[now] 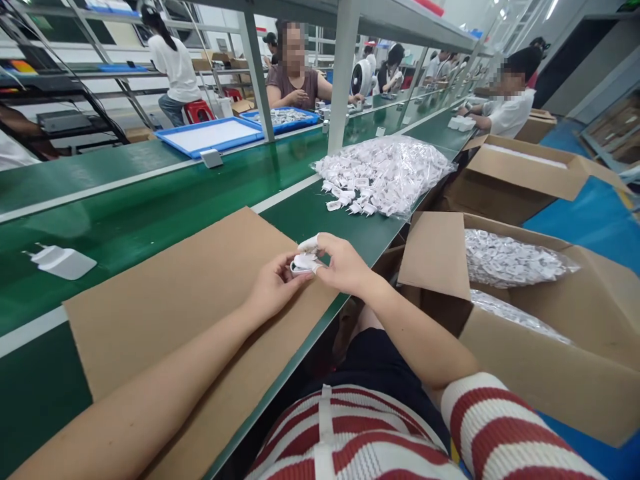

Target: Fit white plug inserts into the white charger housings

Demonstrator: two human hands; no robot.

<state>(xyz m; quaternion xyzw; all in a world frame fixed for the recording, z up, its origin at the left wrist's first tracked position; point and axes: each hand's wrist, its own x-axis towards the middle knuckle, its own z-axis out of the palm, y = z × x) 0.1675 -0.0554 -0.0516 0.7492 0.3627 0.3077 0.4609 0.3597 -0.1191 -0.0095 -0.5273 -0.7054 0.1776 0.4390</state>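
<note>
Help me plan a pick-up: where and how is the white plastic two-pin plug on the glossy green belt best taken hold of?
Probably by both long edges of the plug's body, fingers coming from above: it lies flat on the belt, and its slim pins point toward the picture's left, away from that grip.

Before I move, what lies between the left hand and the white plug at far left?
In the head view, going from the left hand, the brown cardboard sheet comes first, then green surface up to the white plug.
</note>
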